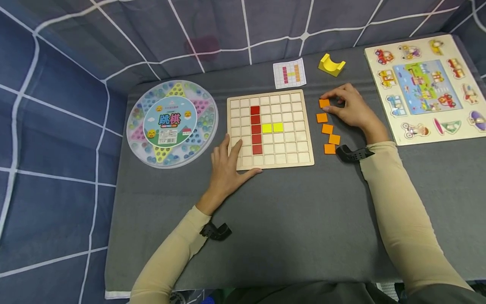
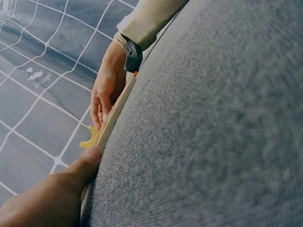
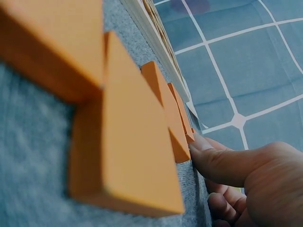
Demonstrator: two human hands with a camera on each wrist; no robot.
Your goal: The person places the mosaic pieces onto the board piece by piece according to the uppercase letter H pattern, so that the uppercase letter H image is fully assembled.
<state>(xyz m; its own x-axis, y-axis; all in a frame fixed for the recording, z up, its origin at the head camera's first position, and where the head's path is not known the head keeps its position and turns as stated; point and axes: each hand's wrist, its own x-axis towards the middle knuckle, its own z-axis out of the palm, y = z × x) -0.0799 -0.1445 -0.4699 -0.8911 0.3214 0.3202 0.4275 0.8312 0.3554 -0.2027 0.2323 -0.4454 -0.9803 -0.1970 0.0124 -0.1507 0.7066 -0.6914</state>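
The square wooden grid board (image 1: 282,148) lies toward the tabletop's (image 1: 288,219) far edge, its compartments partly filled: five red square tiles (image 1: 256,139) in the third column from the left, two yellow square tiles (image 1: 278,127) in the row crossing its middle, bare wood elsewhere. The left hand (image 1: 227,166) rests at the board's near-left corner, fingers extended. Right of the board, the right hand (image 1: 351,107) pinches the farthest orange square tile (image 1: 324,103); four other orange tiles (image 1: 327,129) stagger toward the near edge. By the tabletop's far-left corner, a round clear plastic case (image 1: 162,167) holds coloured marbles (image 1: 205,118).
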